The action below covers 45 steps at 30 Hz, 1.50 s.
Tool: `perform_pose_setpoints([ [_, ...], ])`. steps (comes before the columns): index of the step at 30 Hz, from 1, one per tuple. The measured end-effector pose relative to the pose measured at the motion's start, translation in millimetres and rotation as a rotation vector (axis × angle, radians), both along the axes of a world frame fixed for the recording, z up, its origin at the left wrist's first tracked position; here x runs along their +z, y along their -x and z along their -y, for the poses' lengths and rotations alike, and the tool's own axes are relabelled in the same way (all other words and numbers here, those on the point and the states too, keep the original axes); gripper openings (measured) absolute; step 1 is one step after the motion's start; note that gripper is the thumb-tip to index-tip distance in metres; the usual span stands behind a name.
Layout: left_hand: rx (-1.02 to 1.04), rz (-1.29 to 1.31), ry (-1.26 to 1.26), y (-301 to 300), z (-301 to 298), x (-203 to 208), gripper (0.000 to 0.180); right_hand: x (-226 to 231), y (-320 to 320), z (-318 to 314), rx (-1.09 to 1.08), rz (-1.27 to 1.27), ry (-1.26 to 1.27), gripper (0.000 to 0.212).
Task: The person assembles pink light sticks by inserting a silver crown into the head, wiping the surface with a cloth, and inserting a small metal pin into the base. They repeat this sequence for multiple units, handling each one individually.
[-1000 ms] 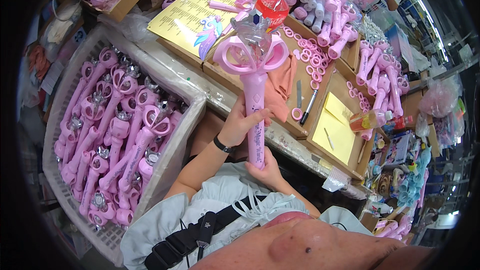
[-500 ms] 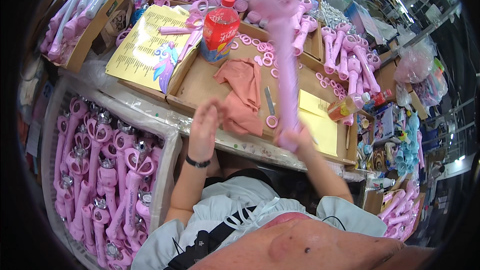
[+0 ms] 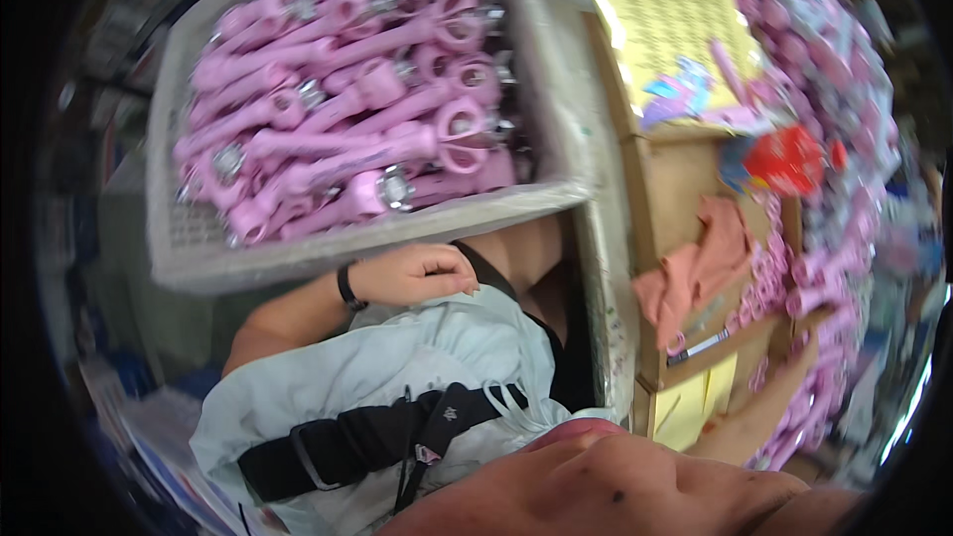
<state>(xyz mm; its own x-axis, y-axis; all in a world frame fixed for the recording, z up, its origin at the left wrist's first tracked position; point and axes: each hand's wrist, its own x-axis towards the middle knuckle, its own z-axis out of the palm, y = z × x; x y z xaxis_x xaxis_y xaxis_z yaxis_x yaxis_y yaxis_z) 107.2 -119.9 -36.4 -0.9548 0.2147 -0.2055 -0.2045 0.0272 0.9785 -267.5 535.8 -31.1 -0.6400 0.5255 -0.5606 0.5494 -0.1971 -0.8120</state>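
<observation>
Left hand [image 3: 417,273] low, near torso, fingers curled loosely inward, palm down, holding nothing. Black band on left wrist [image 3: 346,286]. Left forearm [image 3: 283,313] bare, bent at elbow, running from lower left toward hand. Right forearm [image 3: 749,427] bare, reaching out to lower right; right hand hidden at blurred edge, pose and grip cannot be told.

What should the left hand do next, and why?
Probably reach up into the crate for a pink wand. The left hand is curled and empty just below the crate's near rim, and the wands lie piled right above it. The right hand is out of view.
</observation>
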Motion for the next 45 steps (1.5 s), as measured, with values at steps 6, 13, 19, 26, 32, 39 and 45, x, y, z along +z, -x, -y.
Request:
perform_pose_setpoints([
  [6,0.268,-0.010,0.666,8.4,116.5,14.7,0.020,-21.7,26.8,-44.5,0.275,-0.166,-1.217,0.045],
  [13,0.425,-0.251,1.535,89.1,250.3,-65.7,0.028,28.3,-76.4,98.6,0.688,-0.591,-1.710,0.038],
  [19,0.332,-0.244,1.379,191.9,260.0,-124.9,0.040,64.5,-172.4,217.0,0.876,-0.727,-1.637,0.024],
  [26,0.711,-0.511,1.204,182.1,231.9,-51.7,0.055,67.3,-203.2,260.9,0.853,-0.833,-1.252,0.016],
  [32,0.791,-0.797,0.471,141.0,121.3,126.0,0.062,56.5,-235.1,387.1,1.112,-1.096,-0.659,0.038],
  [39,0.293,-0.763,-0.627,90.1,3.9,164.4,0.080,57.2,-277.0,445.3,1.213,-1.149,-0.373,0.059],
  [45,-0.100,-0.576,-0.437,53.5,-80.0,51.0,0.044,47.9,-300.0,403.4,1.603,-0.840,-0.247,0.047],
])
